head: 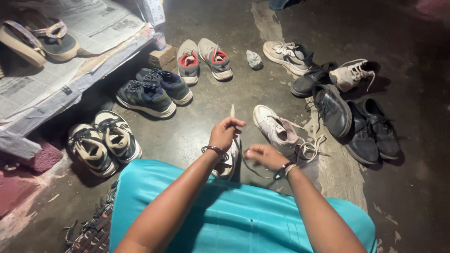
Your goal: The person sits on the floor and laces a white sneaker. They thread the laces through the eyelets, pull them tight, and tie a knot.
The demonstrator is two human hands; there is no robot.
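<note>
My left hand [225, 131] is raised above a white sneaker [228, 161] on the floor, pinching a pale shoelace [232, 111] whose tip points upward. Beside it, my right hand [263, 155] is closed on another stretch of lace close to the same shoe. A second white and pink sneaker [275, 127] lies just beyond my right hand, its loose laces [311, 148] trailing to the right. My lap in turquoise cloth [234, 211] fills the foreground and hides most of the near sneaker.
Pairs of shoes ring the concrete floor: black-and-cream sneakers [103, 140] left, navy sneakers [152, 91], grey-and-red sneakers [204, 58], black leather shoes [356, 124] right, white sneakers [318, 63] beyond. A newspaper-covered ledge [56, 79] holds sandals [40, 40] at the upper left.
</note>
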